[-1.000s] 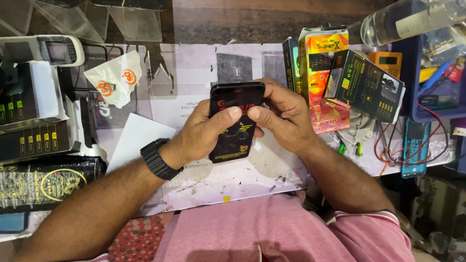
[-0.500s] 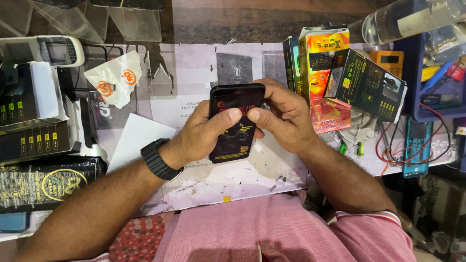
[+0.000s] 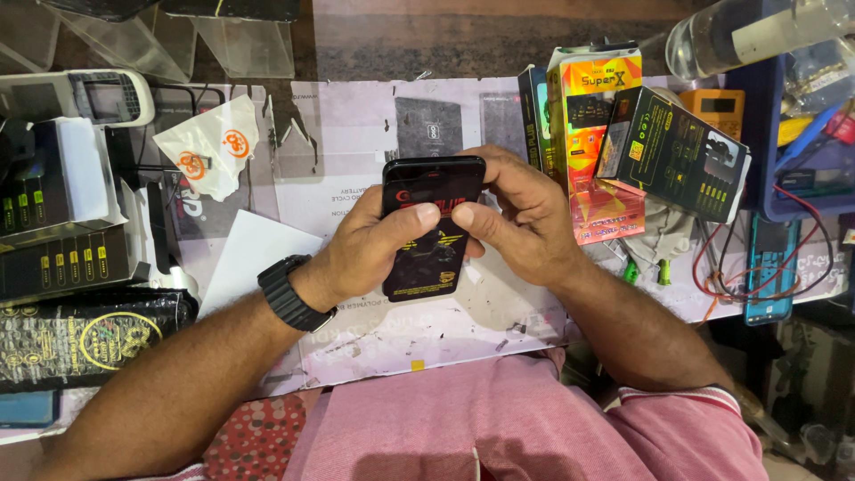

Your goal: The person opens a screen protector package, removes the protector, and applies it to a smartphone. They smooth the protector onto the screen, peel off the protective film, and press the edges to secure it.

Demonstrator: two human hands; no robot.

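Both the left hand (image 3: 374, 249) and the right hand (image 3: 525, 227) clasp the black phone (image 3: 432, 227) above the worktop (image 3: 356, 178), thumbs pressed on its printed face, apparently smoothing a film, which calls for steady, even pressure.

Left hand (image 3: 374, 245) and right hand (image 3: 521, 223) grip a black phone (image 3: 434, 227) — thumbs pressing its face.

Orange carton (image 3: 598, 134) and black box (image 3: 679, 151) right — black-and-yellow packs (image 3: 62, 258) left

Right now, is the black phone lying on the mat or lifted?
Lifted: the black phone is gripped by left hand and right hand, thumbs pressing its face, above the mat.
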